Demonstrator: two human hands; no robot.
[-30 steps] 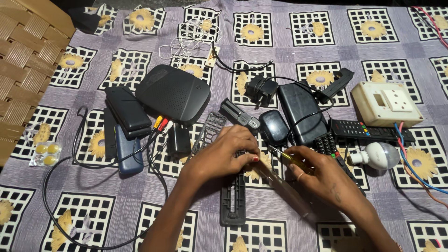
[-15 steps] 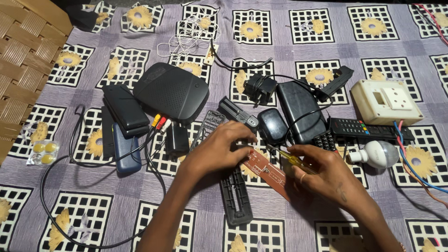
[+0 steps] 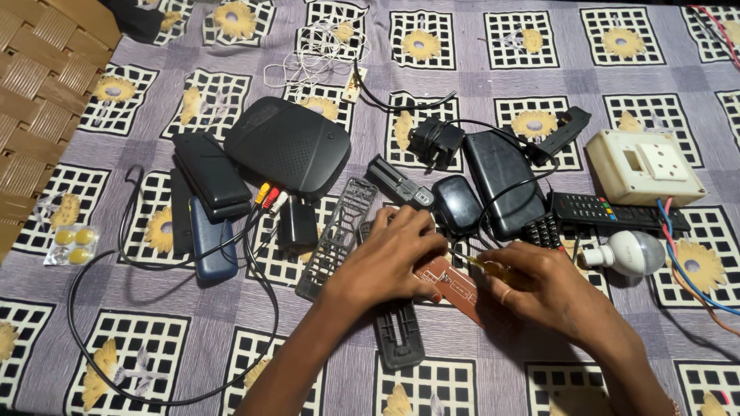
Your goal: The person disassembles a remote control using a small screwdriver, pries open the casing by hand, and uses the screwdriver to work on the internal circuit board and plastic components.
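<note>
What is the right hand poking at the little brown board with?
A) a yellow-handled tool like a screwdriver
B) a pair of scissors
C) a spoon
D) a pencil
A: the right hand holds a thin yellow-handled tool, its tip toward the brown circuit board that the left hand steadies on the cloth.

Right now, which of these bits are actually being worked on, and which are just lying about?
In hand:
left hand on the circuit board
right hand holding a screwdriver
remote shell under the board
keypad frame beside it

Lying about:
router
bulb
socket box
remote
blue phone
white wire
</note>
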